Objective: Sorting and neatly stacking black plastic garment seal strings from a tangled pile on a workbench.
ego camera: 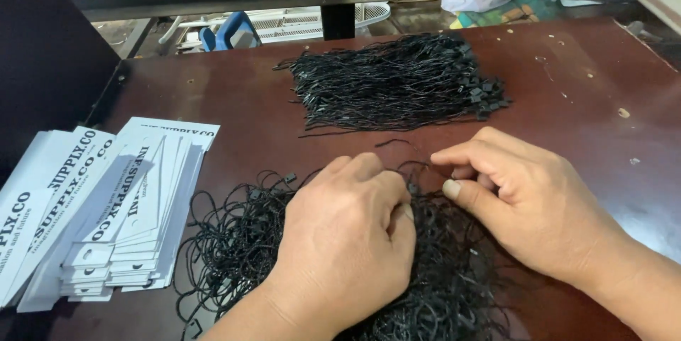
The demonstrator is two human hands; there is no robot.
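Both hands are deep in the loose pile of black strings (284,242) at the near edge of the table (596,100), so I'd say this is the picking-out stage: teasing one string free of the tangle. The left hand (340,242) rests on top of that pile, fingers curled together with the tips tucked under, and I can't tell if they actually pinch anything. The right hand (525,199) sits just right of it, thumb and fingers closed together on what looks like a single thin string. The next bit probably needs a slow pull so the rest doesn't come along.

The strings are thin, black and loopy, each with a small plastic lock piece, all knotted up.

Left of the pile lies a fanned stack of white paper tags (113,206) with punched holes. Beyond the pile, a tidier bundle of straight black strings (397,86) lies apart.
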